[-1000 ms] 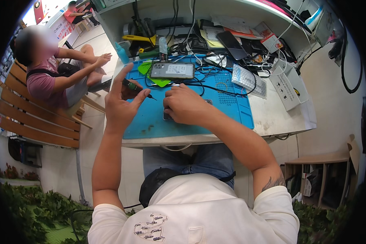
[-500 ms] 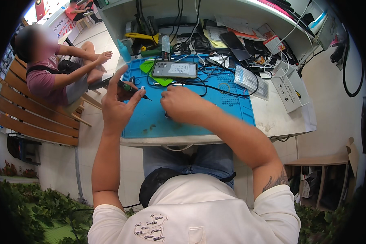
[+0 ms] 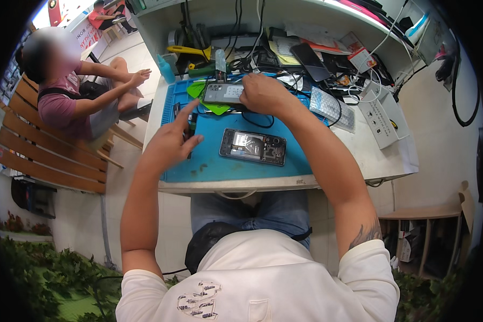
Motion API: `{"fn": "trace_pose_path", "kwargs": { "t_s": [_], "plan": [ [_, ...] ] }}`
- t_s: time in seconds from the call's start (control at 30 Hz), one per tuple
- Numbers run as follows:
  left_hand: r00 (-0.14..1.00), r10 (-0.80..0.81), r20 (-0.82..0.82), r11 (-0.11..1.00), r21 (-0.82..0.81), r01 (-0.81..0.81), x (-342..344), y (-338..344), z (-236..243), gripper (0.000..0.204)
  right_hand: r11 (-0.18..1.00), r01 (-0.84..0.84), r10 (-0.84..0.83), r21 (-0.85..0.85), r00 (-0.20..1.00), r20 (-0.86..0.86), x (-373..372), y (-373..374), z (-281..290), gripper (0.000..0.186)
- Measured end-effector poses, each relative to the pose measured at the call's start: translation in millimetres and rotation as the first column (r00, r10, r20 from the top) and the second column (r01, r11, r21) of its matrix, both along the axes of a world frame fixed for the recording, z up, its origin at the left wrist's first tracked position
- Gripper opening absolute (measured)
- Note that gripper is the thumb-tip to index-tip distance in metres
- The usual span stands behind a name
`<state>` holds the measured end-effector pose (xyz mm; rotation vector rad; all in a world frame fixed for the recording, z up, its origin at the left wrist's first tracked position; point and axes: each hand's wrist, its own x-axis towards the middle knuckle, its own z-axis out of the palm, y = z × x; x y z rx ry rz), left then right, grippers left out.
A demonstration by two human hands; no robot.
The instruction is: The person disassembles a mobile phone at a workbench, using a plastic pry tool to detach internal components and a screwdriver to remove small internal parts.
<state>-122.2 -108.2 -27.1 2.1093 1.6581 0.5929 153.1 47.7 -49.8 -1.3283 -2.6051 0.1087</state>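
Observation:
My left hand [image 3: 174,139] is at the mat's left side, index finger stretched out and thumb apart, over a dark screwdriver [image 3: 192,123]. It seems loose of the tool. My right hand [image 3: 260,94] reaches to the back, fingers bent down at the right end of a grey phone [image 3: 220,94]; what they grip is hidden. That phone lies by a bright green sheet [image 3: 216,108]. An opened phone [image 3: 252,146], its inner parts showing, lies on the blue mat [image 3: 193,169] in front.
Behind are cables, papers, tools, a dark phone [image 3: 308,61] and a blue bottle [image 3: 166,68]. At right are bubble wrap [image 3: 330,110] and a white box [image 3: 378,121]. A person [image 3: 75,102] sits on the left by a slatted wooden bench [image 3: 48,161].
My right hand has moved back from the opened phone, uncovering it, to the grey phone. My left hand has lowered and loosened, with the screwdriver now downright along the mat's left.

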Motion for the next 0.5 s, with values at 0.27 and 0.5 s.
{"fn": "trace_pose_path", "kwargs": {
  "t_s": [0.27, 0.5],
  "plan": [
    [0.980, -0.051, -0.190, 0.989, -0.144, 0.023, 18.2, 18.6, -4.1, 0.081, 0.988, -0.047, 0.061, 0.149, 0.994, -0.091, 29.3, 11.3, -19.5, 0.026],
    [0.994, 0.041, -0.103, 0.991, 0.133, -0.027, 20.3, 15.3, -13.6, 0.061, 0.984, -0.121, 0.118, -0.134, 0.993, -0.031, 41.8, -107.8, 22.2, 0.064]
  ]
}}
